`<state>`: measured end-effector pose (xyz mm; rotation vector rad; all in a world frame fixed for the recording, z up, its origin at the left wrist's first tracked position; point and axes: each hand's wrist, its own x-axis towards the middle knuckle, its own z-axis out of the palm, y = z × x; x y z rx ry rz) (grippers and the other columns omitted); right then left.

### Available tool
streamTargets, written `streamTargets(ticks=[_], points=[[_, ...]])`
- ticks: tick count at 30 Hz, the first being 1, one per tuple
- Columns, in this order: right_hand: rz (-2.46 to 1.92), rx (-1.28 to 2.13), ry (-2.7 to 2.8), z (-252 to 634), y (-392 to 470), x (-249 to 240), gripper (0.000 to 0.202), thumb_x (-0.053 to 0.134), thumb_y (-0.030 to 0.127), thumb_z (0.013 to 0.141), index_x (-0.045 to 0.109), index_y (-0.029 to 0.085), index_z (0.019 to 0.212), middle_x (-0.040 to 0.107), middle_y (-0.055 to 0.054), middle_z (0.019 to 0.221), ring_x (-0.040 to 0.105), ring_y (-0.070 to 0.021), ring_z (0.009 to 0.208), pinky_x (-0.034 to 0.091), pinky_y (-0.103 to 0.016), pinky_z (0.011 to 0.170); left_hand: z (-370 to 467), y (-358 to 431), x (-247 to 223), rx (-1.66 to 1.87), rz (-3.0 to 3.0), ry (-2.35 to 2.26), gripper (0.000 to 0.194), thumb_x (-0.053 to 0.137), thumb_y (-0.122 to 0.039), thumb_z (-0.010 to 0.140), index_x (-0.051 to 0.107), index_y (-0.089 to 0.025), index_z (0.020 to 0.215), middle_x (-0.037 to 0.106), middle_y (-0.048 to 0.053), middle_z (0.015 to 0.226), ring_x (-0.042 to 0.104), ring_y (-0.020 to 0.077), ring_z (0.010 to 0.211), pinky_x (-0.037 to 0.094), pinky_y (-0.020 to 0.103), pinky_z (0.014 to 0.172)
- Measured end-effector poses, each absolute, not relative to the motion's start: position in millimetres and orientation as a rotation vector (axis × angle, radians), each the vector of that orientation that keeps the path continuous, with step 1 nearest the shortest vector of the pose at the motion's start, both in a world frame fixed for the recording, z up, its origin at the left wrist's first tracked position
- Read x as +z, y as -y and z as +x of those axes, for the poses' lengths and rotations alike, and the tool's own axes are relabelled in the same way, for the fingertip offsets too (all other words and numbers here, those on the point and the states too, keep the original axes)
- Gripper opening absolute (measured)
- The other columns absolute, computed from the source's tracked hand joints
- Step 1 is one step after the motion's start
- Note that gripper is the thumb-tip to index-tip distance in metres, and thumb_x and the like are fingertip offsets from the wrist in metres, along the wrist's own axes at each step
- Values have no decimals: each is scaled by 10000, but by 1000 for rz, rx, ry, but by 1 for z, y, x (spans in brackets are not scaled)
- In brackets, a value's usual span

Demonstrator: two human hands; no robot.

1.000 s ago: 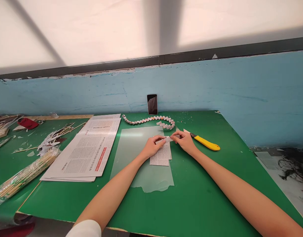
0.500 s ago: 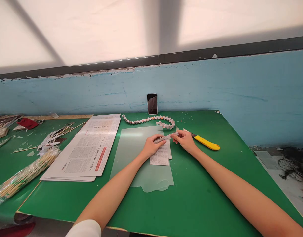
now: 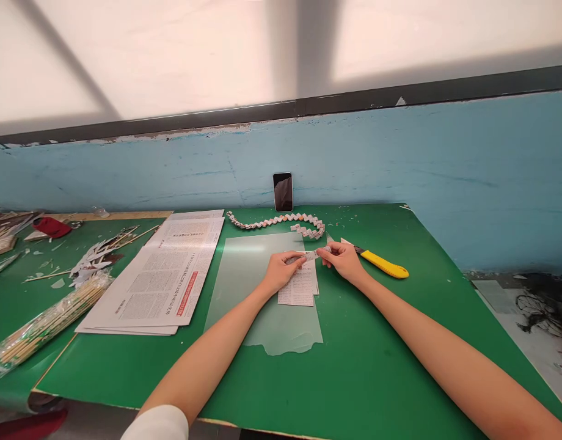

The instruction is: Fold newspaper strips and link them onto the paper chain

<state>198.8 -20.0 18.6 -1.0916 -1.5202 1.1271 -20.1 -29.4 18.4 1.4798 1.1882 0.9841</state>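
Note:
Between my two hands is a narrow folded strip of newspaper (image 3: 310, 255). My left hand (image 3: 281, 270) pinches its left end with thumb and fingers, and my right hand (image 3: 344, 259) is closed on the right end. Below the strip, cut newspaper pieces (image 3: 295, 293) lie on a translucent sheet (image 3: 244, 287). Just beyond my hands a zigzag chain of folded paper (image 3: 281, 220) curves across the green table. A yellow utility knife (image 3: 384, 264) rests right of my right hand, its blade end pointing toward that hand.
Folded newspapers (image 3: 171, 269) lie to the left, beside a plastic bag of wooden sticks (image 3: 52, 324) and paper scraps (image 3: 95, 260). A phone (image 3: 283, 192) leans upright against the blue wall. Farther left is a red cloth-like item (image 3: 52, 227). The green table's (image 3: 427, 244) right edge slants toward me.
Both hands keep hold of the strip. My left fingers have shifted slightly along it, so less of the strip shows between the hands. Everything else stays in place.

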Motion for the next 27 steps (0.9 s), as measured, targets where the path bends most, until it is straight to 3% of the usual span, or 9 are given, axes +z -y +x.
streamTargets(ticks=[12,19,23,27], points=[[-1104,1083,1539,199,19,18,500,701,671,829,633,204,664,626,-20,607,515,-150,535,423,-292,534,-22,30,21,888,1532,-1127,445,645,-575,880,763,-165,1006,671,22,659,573,142,605,479,275,622],[-1084,1112,1667,198,23,17,460,714,605,853,627,205,644,599,-3,572,516,-155,551,407,-288,549,-21,33,25,872,1606,-1029,409,653,-548,890,763,-167,990,748,78,920,672,180,763,520,291,716],[-1081,1101,1757,197,27,18,448,708,595,861,637,206,651,620,-1,590,538,-160,569,407,-285,560,-21,34,26,784,1715,-1038,430,603,-569,914,776,-176,922,733,54,795,649,186,753,490,285,690],[-1093,1076,1780,195,27,18,469,687,605,872,624,205,634,602,6,574,526,-156,571,387,-279,561,-22,34,25,757,1758,-1032,462,553,-571,943,772,-167,901,752,58,808,649,186,757,473,282,691]])
